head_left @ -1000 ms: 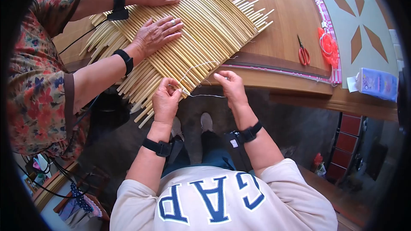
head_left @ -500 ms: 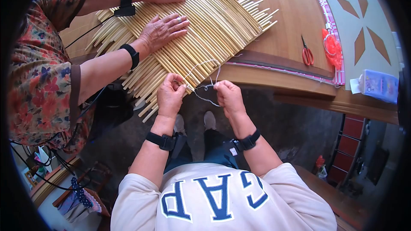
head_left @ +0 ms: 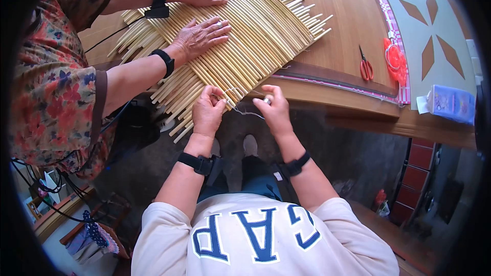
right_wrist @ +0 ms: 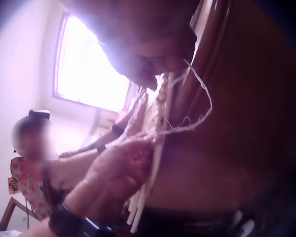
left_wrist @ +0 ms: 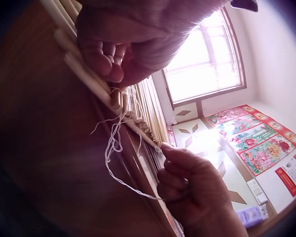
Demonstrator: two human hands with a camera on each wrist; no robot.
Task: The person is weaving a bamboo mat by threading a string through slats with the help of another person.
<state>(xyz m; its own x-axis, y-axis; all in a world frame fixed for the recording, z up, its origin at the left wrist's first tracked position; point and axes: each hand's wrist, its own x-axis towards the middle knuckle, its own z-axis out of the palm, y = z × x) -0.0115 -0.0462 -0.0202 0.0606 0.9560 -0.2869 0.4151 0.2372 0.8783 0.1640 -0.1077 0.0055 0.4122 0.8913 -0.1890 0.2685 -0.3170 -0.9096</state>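
A mat of pale round sticks (head_left: 230, 46), laid in crossed layers, lies on the table with one corner at its near edge. My left hand (head_left: 207, 115) pinches white string (left_wrist: 119, 128) at this corner, beside the stick ends. To the right, just off the mat's edge, my right hand (head_left: 276, 115) holds a length of the same string, curled fingers facing the left hand. A slack loop of string (right_wrist: 207, 108) hangs between the hands in the right wrist view. Loose strands and small loops dangle below the corner in the left wrist view.
Another person's two hands (head_left: 202, 38) lie flat on the mat at the left. On the wooden table (head_left: 348, 25) are red-handled scissors (head_left: 366, 67) and a red plastic bag (head_left: 395, 61). A blue-purple tissue pack (head_left: 450, 103) stands at the right edge.
My right hand first came in closer to the left hand, then lifted its fingers slightly apart; the string loop on the mat has become smaller. My left hand stays at the corner.
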